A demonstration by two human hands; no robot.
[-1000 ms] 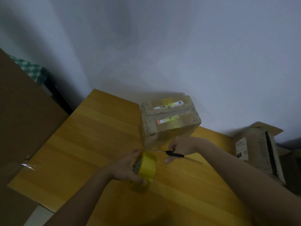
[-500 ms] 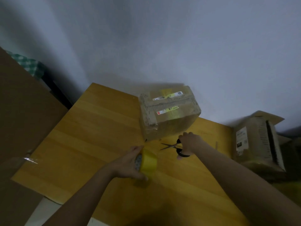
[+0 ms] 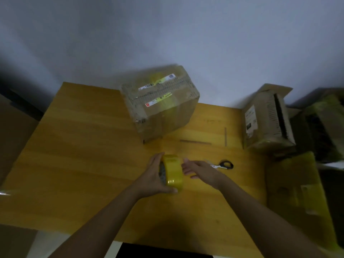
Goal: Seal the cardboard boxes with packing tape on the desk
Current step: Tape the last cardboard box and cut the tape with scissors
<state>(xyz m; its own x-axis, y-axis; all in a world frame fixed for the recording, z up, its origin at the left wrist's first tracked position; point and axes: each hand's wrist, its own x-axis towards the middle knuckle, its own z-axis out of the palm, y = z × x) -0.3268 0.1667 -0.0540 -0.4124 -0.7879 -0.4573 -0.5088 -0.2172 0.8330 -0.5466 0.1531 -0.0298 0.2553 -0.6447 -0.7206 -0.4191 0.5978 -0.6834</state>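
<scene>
A dim, plain room used as a makeshift packing spot is shown. A yellow wooden desk (image 3: 83, 146) is set against a bare pale wall (image 3: 204, 43). Labelled cardboard boxes (image 3: 162, 103) are stacked on and beside it, and scissors (image 3: 224, 164) are laid on it.

A plain pale wall (image 3: 186, 30) is filling the upper half of the view, greying into shadow toward the left corner. The light is dim and cool, leaving the scene murky. A wooden bench (image 3: 83, 146) with a warm yellow top is stretching across the middle, its grain running sideways. A brown panel (image 3: 13, 131) is standing at the left edge, partly cut off. Below the bench's near edge, a pale strip of floor (image 3: 44, 243) is showing beside a dark patch.
</scene>
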